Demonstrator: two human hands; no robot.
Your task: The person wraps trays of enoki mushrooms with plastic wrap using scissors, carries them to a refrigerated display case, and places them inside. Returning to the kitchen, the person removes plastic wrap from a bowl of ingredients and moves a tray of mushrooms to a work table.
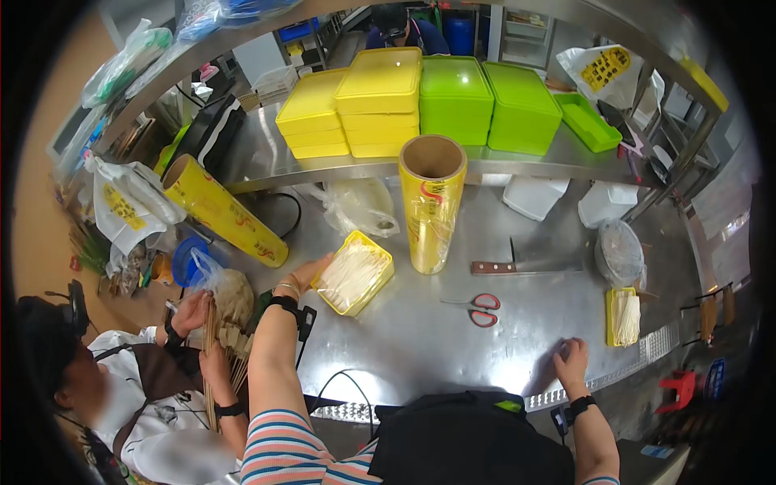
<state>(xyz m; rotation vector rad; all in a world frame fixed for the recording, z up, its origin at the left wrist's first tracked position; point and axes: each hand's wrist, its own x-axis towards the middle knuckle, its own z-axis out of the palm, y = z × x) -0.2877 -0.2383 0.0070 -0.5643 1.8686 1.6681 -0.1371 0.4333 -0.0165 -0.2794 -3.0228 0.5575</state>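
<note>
In the head view, the left hand (309, 273) touches the left side of a yellow rectangular plastic box (374, 291) on the shiny metal table (420, 343), seemingly steadying it; its grip I cannot tell. The right hand (572, 364), loosely curled, visibly grasping nothing, apparently rests there for support.

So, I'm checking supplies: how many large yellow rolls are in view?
2: one yellow roll near the middle of the steel table, another roll farther left; others could be hidden.
</note>
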